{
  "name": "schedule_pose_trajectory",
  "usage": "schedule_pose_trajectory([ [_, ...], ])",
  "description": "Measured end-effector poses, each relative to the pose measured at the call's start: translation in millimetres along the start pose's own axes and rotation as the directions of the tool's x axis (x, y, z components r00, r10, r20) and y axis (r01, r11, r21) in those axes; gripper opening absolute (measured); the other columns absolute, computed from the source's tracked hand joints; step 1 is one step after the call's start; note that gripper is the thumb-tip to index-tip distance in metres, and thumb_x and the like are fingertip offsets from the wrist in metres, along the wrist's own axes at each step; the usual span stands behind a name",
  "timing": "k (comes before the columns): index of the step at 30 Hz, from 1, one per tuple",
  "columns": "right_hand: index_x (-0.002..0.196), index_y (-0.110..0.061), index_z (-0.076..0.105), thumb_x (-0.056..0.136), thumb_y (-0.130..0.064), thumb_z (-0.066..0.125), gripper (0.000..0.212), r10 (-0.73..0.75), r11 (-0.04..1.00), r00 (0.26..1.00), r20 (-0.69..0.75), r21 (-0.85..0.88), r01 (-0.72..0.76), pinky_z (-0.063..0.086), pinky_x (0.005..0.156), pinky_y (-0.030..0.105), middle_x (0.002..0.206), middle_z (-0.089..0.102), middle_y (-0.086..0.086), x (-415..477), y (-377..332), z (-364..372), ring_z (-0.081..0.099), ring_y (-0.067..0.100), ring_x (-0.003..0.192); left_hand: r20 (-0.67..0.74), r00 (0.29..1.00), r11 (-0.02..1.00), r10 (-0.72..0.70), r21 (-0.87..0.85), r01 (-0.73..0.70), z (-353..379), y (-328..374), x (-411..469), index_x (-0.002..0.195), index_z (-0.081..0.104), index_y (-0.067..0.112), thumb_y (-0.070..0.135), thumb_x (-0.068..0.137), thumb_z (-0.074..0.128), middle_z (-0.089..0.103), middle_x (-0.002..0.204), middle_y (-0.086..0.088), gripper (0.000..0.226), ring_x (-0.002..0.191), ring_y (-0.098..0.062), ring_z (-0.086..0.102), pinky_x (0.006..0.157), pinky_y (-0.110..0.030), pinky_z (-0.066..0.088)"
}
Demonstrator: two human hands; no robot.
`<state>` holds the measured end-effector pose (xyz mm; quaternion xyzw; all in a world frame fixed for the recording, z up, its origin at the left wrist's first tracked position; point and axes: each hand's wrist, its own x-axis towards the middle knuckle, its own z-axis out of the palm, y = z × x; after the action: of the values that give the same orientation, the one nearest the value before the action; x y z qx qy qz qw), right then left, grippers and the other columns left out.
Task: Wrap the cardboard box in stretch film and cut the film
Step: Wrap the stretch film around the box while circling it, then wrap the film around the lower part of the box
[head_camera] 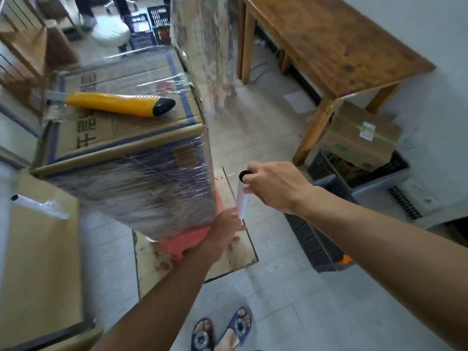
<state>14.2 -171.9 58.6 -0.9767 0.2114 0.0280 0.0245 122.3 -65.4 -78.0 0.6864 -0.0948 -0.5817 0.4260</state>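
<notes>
Right hand (276, 184) fingers curled round film roll (241, 196) top, left hand (225, 230) pinching bottom, beside cardboard box (131, 148) corner. Risk: slack film bunches; knife (119, 103) atop box slides off.

light: bright, even daylight | shadows: soft | blur: motion-smeared left edge; wide-angle bending at borders

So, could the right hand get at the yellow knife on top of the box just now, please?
Probably not straight away: the right hand is shut on the film roll, low beside the box. The knife itself lies uncovered on top, with nothing over it.
</notes>
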Motion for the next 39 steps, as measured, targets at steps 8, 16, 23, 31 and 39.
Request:
schedule_pose_trajectory([
  [8, 0.103, -0.022, 0.065, 0.1, -0.038, 0.049, 0.023, -0.048, 0.999, 0.999, -0.02, 0.004, 0.048, 0.043, 0.063, 0.035, 0.103, 0.06, 0.0, -7.3, -3.1, -11.0, 0.067, 0.03, 0.088, 0.123, 0.85, 0.719, 0.512, 0.48, -0.502, -54.9, 93.6, -142.0, 0.112, 0.066, 0.025, 0.004, 0.091, 0.052, 0.067, 0.107, 0.01, 0.033, 0.099, -0.008, 0.065, 0.083, -0.028, 0.055],
  [16, 0.102, -0.019, 0.068, 0.1, -0.038, 0.049, 0.027, -0.15, 0.989, 0.988, -0.042, 0.001, 0.15, 0.04, 0.065, 0.032, 0.103, 0.063, 0.003, 4.3, 3.0, -20.4, 0.067, 0.029, 0.093, -0.163, 0.668, 0.668, 0.726, 0.399, -0.629, -68.0, 181.9, -226.7, 0.087, 0.065, 0.004, -0.01, 0.09, 0.041, 0.07, 0.078, -0.011, 0.028, 0.059, -0.018, 0.066, 0.05, -0.028, 0.048],
  [23, 0.101, -0.018, 0.066, 0.1, -0.038, 0.048, 0.026, -0.154, 0.988, 0.988, 0.003, 0.012, 0.154, 0.037, 0.064, 0.031, 0.104, 0.062, 0.004, 10.2, 8.6, -24.9, 0.066, 0.032, 0.095, -0.404, 0.652, 0.544, 0.642, 0.839, -0.016, -78.0, 246.2, -211.0, 0.12, 0.055, 0.024, 0.037, 0.093, 0.043, 0.059, 0.108, -0.006, 0.032, 0.1, -0.027, 0.057, 0.09, -0.04, 0.048],
  [31, 0.1, -0.016, 0.068, 0.1, -0.034, 0.05, 0.025, -0.188, 0.982, 0.982, 0.008, -0.004, 0.188, 0.041, 0.064, 0.032, 0.101, 0.062, 0.005, 15.9, 7.2, -23.5, 0.067, 0.032, 0.091, -0.53, 0.678, 0.554, 0.509, 0.805, 0.213, -80.4, 248.5, -186.8, 0.136, 0.044, 0.027, 0.04, 0.091, 0.036, 0.049, 0.138, -0.019, 0.047, 0.118, -0.038, 0.052, 0.1, -0.05, 0.043],
  [39, 0.101, -0.016, 0.068, 0.1, -0.034, 0.051, 0.025, -0.179, 0.984, 0.984, -0.006, -0.001, 0.179, 0.037, 0.065, 0.03, 0.101, 0.062, 0.004, 15.3, 5.7, -22.5, 0.066, 0.031, 0.092, -0.541, 0.596, 0.68, 0.594, 0.733, -0.013, -80.4, 238.6, -194.2, 0.127, 0.039, 0.025, 0.016, 0.09, 0.053, 0.052, 0.106, -0.009, 0.04, 0.088, -0.025, 0.054, 0.059, -0.032, 0.039],
])
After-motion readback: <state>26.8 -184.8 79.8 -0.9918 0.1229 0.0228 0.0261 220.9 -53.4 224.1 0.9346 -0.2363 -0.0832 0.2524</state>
